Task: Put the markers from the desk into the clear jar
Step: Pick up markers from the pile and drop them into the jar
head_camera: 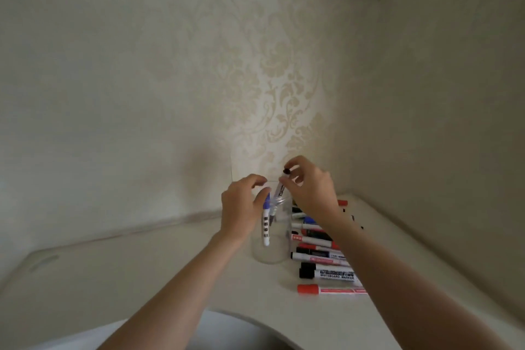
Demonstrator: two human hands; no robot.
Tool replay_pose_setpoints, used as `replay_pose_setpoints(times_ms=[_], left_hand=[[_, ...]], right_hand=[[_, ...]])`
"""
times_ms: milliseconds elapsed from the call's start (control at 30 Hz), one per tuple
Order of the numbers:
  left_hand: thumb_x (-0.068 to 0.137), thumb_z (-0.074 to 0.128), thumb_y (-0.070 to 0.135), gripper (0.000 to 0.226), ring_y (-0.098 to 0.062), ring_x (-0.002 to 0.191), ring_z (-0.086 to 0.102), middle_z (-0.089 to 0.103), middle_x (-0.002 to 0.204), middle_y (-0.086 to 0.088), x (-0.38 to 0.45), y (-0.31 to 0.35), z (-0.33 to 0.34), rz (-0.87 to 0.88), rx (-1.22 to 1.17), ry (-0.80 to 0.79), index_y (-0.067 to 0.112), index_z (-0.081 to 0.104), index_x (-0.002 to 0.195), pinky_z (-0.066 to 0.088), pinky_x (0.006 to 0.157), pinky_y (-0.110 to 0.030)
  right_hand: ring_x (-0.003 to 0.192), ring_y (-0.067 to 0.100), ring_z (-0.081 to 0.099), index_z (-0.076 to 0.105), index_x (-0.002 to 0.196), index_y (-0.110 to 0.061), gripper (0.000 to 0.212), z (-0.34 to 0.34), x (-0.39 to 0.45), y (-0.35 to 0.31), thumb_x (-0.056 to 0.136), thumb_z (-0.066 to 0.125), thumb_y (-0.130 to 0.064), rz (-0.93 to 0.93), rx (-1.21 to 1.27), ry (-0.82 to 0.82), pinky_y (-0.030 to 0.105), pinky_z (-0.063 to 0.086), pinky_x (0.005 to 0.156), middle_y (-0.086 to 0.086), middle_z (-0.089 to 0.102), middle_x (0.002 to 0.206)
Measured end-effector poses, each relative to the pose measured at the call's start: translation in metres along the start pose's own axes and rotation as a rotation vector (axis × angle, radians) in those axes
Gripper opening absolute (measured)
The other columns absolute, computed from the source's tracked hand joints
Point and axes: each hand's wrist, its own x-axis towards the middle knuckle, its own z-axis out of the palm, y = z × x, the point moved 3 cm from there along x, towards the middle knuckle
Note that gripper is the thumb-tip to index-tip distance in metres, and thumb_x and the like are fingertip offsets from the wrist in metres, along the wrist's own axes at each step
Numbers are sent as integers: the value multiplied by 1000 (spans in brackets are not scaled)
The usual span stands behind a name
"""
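A clear jar (272,247) stands upright on the white desk (142,278). My left hand (241,207) holds its upper rim from the left. A blue-capped marker (67,224) leans inside the jar, cap up. My right hand (309,187) pinches a black-capped marker (281,189) at its top end, its lower end dipping into the jar's mouth. Several red, black and blue whiteboard markers (321,253) lie in a pile on the desk just right of the jar, partly hidden under my right forearm.
The desk sits in a corner, with patterned walls close behind and to the right. Its curved front edge (255,318) is near me. A few small dark spots (353,219) mark the desk behind the pile.
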Motion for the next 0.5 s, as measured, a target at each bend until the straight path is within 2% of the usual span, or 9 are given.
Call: replay_pose_setpoints(times_ms=[67,100,133,200,267,333,400,500], left_hand=[[84,72,21,17,-9,93,55,68,98,7,-20,22,-4,222,6,72,20,67,101,40,82,-20],[84,73,22,15,-6,87,52,65,94,7,-36,34,-1,315,-35,-16,19,66,96,38,77,-16],[84,72,26,14,-5,84,51,63,91,8,-56,43,10,346,-69,-189,19,64,93,37,74,-12],[83,71,39,22,-3,89,52,62,97,9,-94,41,37,286,-28,-549,22,62,95,39,79,-13],[81,72,44,31,-6,98,53,60,106,9,-118,22,63,235,62,-708,23,62,101,44,89,-20],[79,72,45,31,-7,98,52,57,105,11,-126,9,75,188,66,-755,24,63,101,42,88,-21],[80,71,44,24,-4,97,50,57,102,13,-130,4,81,180,58,-781,27,65,96,41,88,-21],[82,73,37,16,3,93,48,60,103,15,-132,1,86,153,-6,-775,28,69,94,37,85,-11]], right_hand=[[78,9,63,64,100,-23,18,11,-4,9,85,68,-30,-1,-39,-53,31,56,74,-8,71,86],[79,8,63,66,101,-21,18,14,-4,13,85,67,-29,-15,-50,-69,31,56,77,-7,73,90],[81,7,62,68,102,-20,18,15,-6,15,87,66,-29,-38,-61,-78,28,55,78,-6,73,94],[82,5,59,70,105,-18,21,8,-9,19,89,63,-29,-85,-82,-65,15,49,75,-6,70,102],[80,5,59,69,105,-18,18,-7,-21,31,90,62,-26,-88,-62,-27,7,44,68,-9,62,101],[77,1,61,69,102,-19,14,-25,-40,55,90,63,-21,-65,-65,-62,11,51,69,-14,61,93],[79,3,63,69,99,-21,12,-39,-68,88,89,64,-19,-30,-130,-186,18,56,73,-15,61,88],[87,1,60,67,105,-27,19,-50,-108,129,86,67,-30,28,-276,-364,20,53,81,-17,60,100]])
